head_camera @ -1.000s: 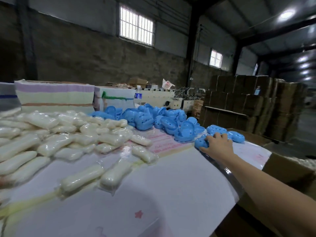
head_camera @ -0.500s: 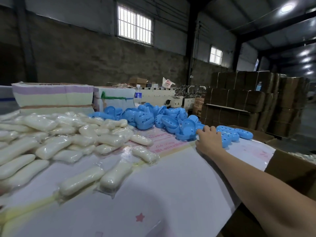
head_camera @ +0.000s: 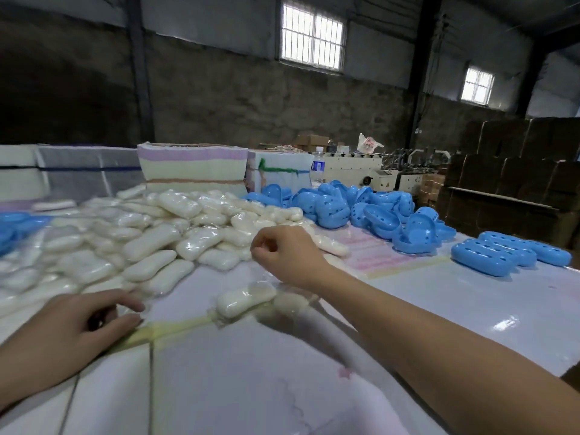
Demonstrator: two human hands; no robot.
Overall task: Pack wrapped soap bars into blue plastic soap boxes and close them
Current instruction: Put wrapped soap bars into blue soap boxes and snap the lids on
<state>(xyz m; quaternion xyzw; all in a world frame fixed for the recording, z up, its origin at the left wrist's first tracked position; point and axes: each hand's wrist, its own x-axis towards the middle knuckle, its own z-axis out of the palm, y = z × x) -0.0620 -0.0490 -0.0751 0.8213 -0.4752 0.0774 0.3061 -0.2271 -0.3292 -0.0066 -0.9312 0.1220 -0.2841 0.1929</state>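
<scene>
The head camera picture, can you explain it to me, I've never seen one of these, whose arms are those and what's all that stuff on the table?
There is no machine here: a person wears one wide-angle camera on the head, so you look forward and down along their own bare arms. The left hand rests near the table's front edge with fingers loosely curled, holding nothing. The right hand reaches toward the heap of white soap bars in clear plastic wrap; its fingers are curled, and whether they pinch anything is too blurred to tell. One loose wrapped soap bar lies apart, nearer the person. Further back sits a pile of open blue plastic soap boxes with holes, and to the right a few closed blue soap boxes. All lie on a glossy white table cover.
</scene>
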